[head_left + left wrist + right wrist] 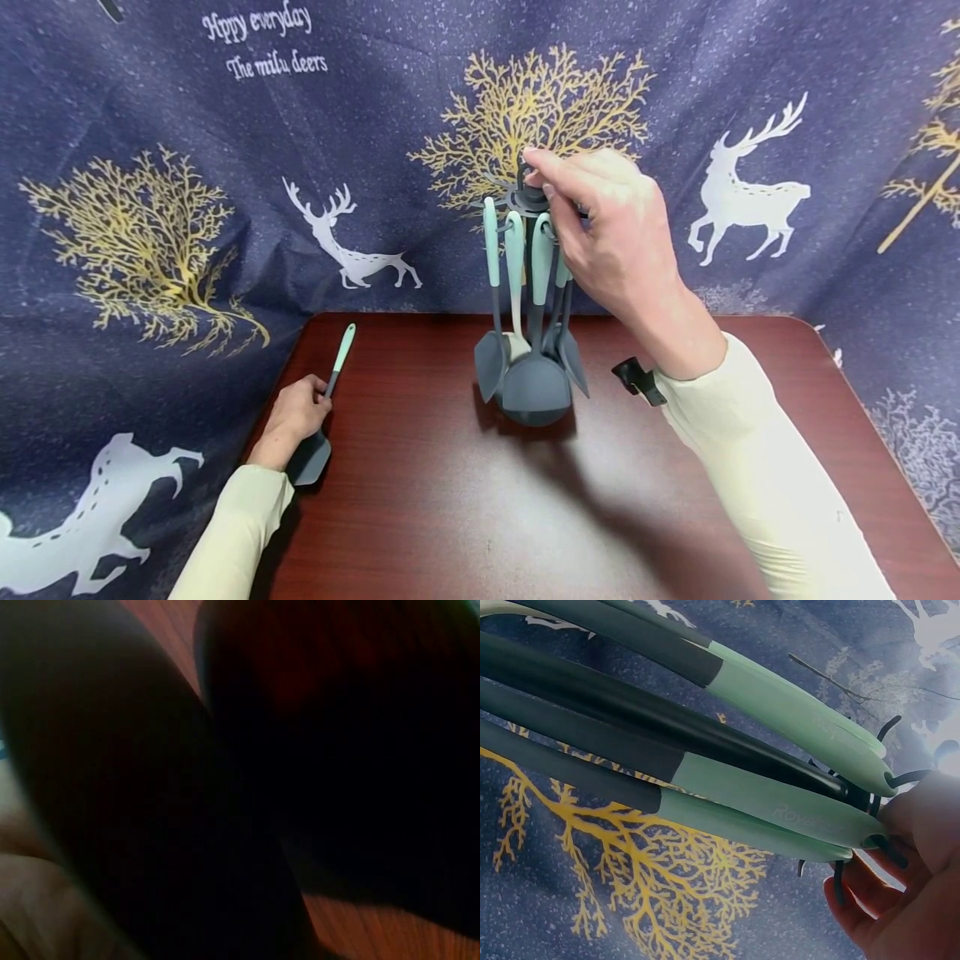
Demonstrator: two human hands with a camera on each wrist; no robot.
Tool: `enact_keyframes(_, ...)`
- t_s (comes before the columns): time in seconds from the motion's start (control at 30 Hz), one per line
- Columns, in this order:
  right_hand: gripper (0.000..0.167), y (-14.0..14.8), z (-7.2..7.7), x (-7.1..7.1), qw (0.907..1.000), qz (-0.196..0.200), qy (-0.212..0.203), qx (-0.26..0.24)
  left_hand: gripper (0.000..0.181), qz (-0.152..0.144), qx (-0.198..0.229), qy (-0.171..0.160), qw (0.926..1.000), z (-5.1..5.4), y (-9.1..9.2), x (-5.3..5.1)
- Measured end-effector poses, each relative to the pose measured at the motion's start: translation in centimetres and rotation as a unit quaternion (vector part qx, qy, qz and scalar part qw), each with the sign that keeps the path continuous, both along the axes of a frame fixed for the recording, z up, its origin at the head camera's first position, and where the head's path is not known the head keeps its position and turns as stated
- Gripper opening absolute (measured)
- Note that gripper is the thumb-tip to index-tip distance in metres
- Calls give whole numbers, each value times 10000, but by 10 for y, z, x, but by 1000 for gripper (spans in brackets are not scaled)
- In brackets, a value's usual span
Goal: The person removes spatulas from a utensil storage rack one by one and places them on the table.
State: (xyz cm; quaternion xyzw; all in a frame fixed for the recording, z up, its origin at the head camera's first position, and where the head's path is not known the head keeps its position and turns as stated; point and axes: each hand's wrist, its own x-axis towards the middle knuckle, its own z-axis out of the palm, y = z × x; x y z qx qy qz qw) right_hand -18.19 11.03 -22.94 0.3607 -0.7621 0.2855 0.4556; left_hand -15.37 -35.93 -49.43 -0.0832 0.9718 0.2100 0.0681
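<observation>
At the table's left side, my left hand (pixel 298 410) has its fingers curled round the dark shaft of a spatula with a mint handle (pixel 345 348); its blade (pixel 312 460) shows beside the wrist. The left wrist view is mostly dark, with part of the hand (pixel 37 900) at lower left. My right hand (pixel 611 217) grips the top of a dark utensil stand (pixel 529 200). From its hooks hang several mint-handled utensils, among them a ladle (pixel 536 387). In the right wrist view, the fingers of my right hand (pixel 919 892) are beside the hooks and handles (pixel 780 802).
A reddish-brown table (pixel 420 500) lies beneath. Behind it hangs a blue cloth (pixel 450 108) printed with deer and golden trees. A black strap-like piece (pixel 639 382) juts from the right sleeve. The stand's shadow falls toward the front right.
</observation>
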Motion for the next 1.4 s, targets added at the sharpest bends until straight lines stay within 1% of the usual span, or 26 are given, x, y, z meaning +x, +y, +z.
enact_keyframes(0.13,30,0,0,1,10000,8,13,-11,28,14,33,-53,10000,0,0,0)
enact_keyframes(0.33,30,0,0,1,10000,-15,4,-8,28,43,11,-9,10000,1,1,0)
enact_keyframes(0.47,31,2,-1,2,10000,-77,-30,20,28,90,53,-48,9999,1,3,0)
enact_keyframes(0.67,33,3,-1,2,9999,-94,-50,37,33,135,13,-11,9999,0,3,-1)
enact_keyframes(0.97,34,2,0,1,9999,-113,-38,47,36,48,-5,22,10000,1,1,-2)
enact_keyframes(1.1,35,2,0,1,10000,-91,-28,29,38,94,-4,55,9999,2,3,-2)
enact_keyframes(1.23,34,1,0,1,10000,-63,-24,23,41,226,-26,130,9997,5,5,0)
enact_keyframes(1.4,34,0,0,1,10000,-77,-44,44,40,319,-43,352,9989,14,11,2)
